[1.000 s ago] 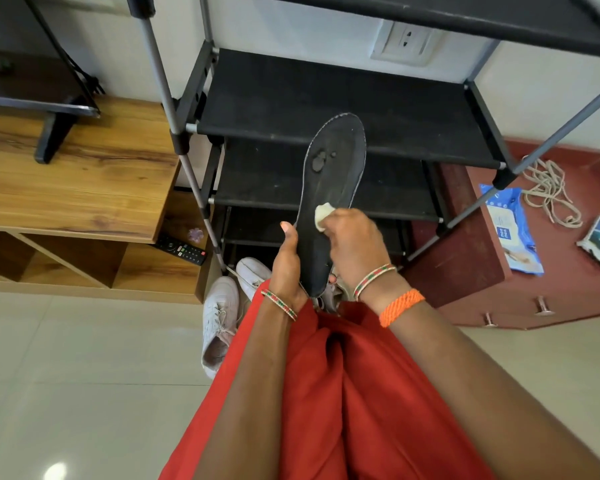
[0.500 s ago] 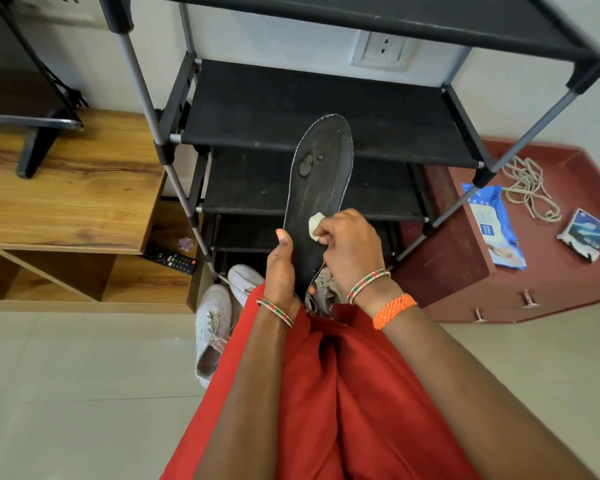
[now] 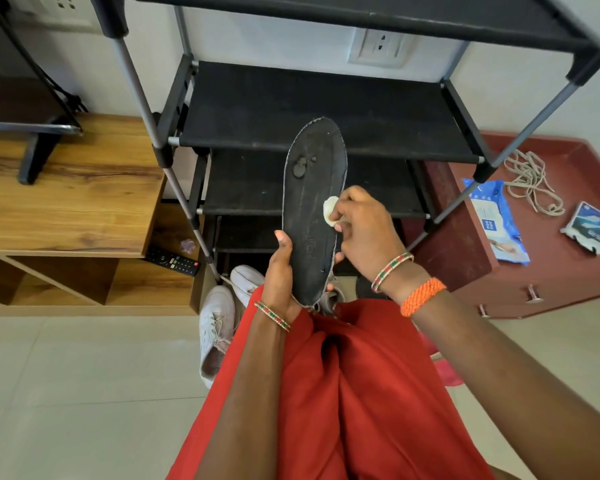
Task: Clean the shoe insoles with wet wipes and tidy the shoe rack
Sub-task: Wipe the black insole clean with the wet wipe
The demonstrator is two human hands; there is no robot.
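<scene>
A remote control lies on a wooden shelf. The left hand grips a black insole's heel before the shoe rack. The right hand pinches a wipe against it. Right, a blue wipes pack reads "mee mee".

I see bare forearms, no sleeves. Left wrist: thin beaded bangle, red, green and white. Right wrist: matching bangle plus a thick orange braided band. Red garment, loose folds, covers the lap below both arms.
</scene>
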